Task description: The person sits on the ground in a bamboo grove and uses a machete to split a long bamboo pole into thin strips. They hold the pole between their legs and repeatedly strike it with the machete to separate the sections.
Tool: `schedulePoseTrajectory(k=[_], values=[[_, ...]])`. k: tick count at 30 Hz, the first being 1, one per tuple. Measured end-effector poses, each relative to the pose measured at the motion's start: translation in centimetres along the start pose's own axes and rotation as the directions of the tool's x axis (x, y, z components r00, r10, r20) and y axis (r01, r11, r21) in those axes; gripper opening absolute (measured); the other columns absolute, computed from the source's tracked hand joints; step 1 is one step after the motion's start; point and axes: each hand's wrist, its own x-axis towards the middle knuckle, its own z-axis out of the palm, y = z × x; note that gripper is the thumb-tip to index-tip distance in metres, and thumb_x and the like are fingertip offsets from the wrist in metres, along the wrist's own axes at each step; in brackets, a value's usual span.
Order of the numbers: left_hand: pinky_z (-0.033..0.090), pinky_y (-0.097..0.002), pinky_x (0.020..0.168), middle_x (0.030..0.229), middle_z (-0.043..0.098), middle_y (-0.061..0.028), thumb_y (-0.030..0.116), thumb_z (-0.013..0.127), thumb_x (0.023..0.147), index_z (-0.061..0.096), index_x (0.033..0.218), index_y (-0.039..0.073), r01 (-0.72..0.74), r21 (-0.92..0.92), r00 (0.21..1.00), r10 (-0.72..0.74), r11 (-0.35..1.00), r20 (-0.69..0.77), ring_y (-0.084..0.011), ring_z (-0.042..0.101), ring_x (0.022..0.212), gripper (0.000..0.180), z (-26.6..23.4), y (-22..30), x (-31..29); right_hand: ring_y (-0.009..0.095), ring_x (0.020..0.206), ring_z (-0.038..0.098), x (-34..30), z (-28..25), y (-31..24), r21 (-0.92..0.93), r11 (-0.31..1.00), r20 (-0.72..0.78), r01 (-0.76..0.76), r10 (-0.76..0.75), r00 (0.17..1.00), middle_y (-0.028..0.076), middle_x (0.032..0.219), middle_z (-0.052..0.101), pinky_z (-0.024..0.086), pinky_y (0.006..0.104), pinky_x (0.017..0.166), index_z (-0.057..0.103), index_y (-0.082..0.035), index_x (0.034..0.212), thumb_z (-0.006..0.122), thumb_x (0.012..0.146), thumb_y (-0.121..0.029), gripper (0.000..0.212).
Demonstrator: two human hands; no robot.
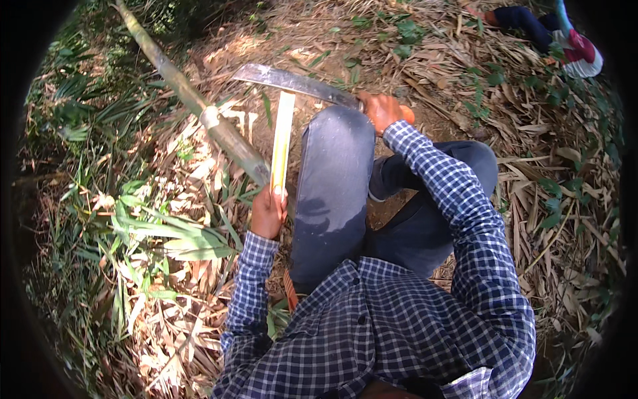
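Note:
My left hand (268, 214) is wrapped round the lower end of a pale, split bamboo strip (282, 139), which stands up beside my left knee. My right hand (382, 112) grips a machete (296, 81) by its orange handle, just past the same knee. The long, slightly curved, dark blade points to the left and lies across the upper end of the strip; it seems to touch it, though how deep the edge sits is too small to tell.
A thick bamboo pole (173, 76) slants from the upper left down to near my left hand. Dry bamboo leaves (525, 166) cover the ground, with green leaves (193, 243) on the left. Another person (578, 53) is at the upper right edge.

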Motion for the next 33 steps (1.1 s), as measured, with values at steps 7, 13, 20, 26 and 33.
schedulePoseTrajectory(k=[7, 13, 20, 26, 33], values=[[0.035, -0.0228, 0.035, 0.060, 0.048, 0.0004, 0.029, 0.043, 0.101, 0.050, 0.089, 0.005, 0.042, -0.128, 0.999, -0.043, 0.991, -0.012, -0.0078, 0.041, 0.041, 0.028, 0.8, 5.7, 11.0, 0.038, 0.069, 0.065, 3.0, -1.0, -0.8, 0.056, 0.947, 0.045, 0.317, -0.319, 0.947, 0.020, 0.071, 0.065, 0.052, 0.0487, 0.063, 0.060, -0.006, 0.100, 0.065, 0.079, -0.025, 0.028], [0.031, -0.0220, 0.034, 0.057, 0.044, 0.0026, 0.031, 0.042, 0.101, 0.050, 0.087, 0.006, 0.021, 0.080, 0.997, -0.015, 0.997, -0.081, -0.0068, 0.037, 0.038, 0.030, 3.6, 8.0, 12.1, 0.036, 0.073, 0.066, 3.3, 0.3, -0.4, 0.151, 0.958, 0.081, 0.244, -0.258, 0.963, 0.018, 0.072, 0.066, 0.053, 0.0471, 0.067, 0.059, -0.006, 0.097, 0.070, 0.079, -0.031, 0.033], [0.031, -0.0229, 0.035, 0.052, 0.044, 0.0023, 0.030, 0.042, 0.102, 0.049, 0.080, 0.005, 0.036, 0.165, 0.992, -0.016, 0.986, -0.122, -0.0066, 0.037, 0.037, 0.034, 3.0, 7.2, 4.8, 0.034, 0.066, 0.065, 2.9, 1.6, 0.8, 0.129, 0.954, -0.040, 0.269, -0.266, 0.963, 0.015, 0.068, 0.064, 0.051, 0.0451, 0.060, 0.056, -0.007, 0.092, 0.073, 0.078, -0.034, 0.036], [0.028, -0.0223, 0.034, 0.052, 0.041, 0.0027, 0.033, 0.042, 0.102, 0.050, 0.079, 0.007, 0.059, 0.055, 0.989, -0.051, 0.997, -0.142, -0.0059, 0.036, 0.037, 0.035, 1.1, 4.0, 1.3, 0.034, 0.064, 0.065, 2.8, -0.2, 0.3, 0.127, 0.966, 0.076, 0.227, -0.237, 0.968, 0.014, 0.063, 0.063, 0.052, 0.0460, 0.060, 0.060, -0.007, 0.096, 0.074, 0.078, -0.036, 0.038], [0.030, -0.0216, 0.033, 0.054, 0.043, 0.0025, 0.033, 0.043, 0.101, 0.049, 0.082, 0.007, 0.020, -0.079, 0.993, -0.029, 0.997, -0.115, -0.0061, 0.037, 0.038, 0.033, 3.1, 8.7, 9.7, 0.032, 0.069, 0.067, 3.8, 0.1, -0.8, 0.184, 0.925, 0.079, 0.334, -0.352, 0.933, 0.013, 0.071, 0.067, 0.053, 0.0451, 0.062, 0.061, -0.006, 0.100, 0.073, 0.077, -0.032, 0.037]])
